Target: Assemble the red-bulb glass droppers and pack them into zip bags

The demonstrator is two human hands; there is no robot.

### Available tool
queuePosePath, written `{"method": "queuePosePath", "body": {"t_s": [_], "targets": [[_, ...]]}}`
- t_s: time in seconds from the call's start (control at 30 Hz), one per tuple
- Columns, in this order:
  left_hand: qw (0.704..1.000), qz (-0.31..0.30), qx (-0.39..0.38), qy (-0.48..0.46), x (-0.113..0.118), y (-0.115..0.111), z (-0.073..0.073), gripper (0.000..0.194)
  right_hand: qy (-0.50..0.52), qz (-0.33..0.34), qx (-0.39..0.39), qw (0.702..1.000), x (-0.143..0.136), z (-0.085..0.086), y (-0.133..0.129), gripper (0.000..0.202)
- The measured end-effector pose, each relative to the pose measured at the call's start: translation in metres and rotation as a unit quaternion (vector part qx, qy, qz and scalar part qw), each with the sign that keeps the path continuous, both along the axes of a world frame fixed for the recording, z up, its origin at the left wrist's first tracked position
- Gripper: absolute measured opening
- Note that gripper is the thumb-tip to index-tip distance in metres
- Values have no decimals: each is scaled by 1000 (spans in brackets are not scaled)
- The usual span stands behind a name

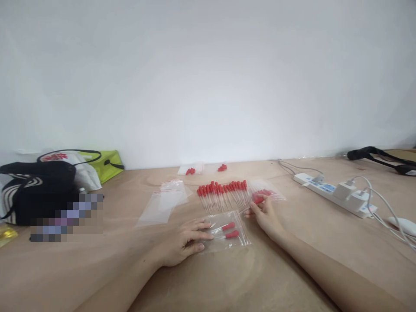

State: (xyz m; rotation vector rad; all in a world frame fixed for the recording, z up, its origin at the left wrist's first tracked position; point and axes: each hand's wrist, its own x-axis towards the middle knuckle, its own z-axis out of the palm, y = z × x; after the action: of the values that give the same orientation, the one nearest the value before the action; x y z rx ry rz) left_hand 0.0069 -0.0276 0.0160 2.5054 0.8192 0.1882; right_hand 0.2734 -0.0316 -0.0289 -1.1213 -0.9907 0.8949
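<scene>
My left hand [185, 242] lies with fingers spread on the left end of a clear zip bag [214, 246], which is flat on the table. Inside that bag are two droppers [231, 234] with red bulbs, their bulbs toward the right. Just right of the bag's opening end, my right hand [264, 214] pinches another dropper [259, 200] by its red bulb; its thin clear tube points left toward the bag. Beyond the hands spreads a row of several red-bulbed droppers [222, 193]. Behind my right hand lies a clear bag [274, 193] with red bulbs in it.
Flat zip bags [157, 208] lie left of the row. Loose red bulbs [190, 171] rest on bags near the wall. A white power strip [325, 188] with plugs and cables is at right. A black bag [39, 190] and green bag [108, 164] stand at left.
</scene>
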Motion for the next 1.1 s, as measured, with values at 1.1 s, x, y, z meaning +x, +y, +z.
{"method": "queuePosePath", "body": {"t_s": [1.1], "targets": [[999,42,6,-15,0,-1,-5,49,-294,177,23,939,-7,5,-10,22]]}}
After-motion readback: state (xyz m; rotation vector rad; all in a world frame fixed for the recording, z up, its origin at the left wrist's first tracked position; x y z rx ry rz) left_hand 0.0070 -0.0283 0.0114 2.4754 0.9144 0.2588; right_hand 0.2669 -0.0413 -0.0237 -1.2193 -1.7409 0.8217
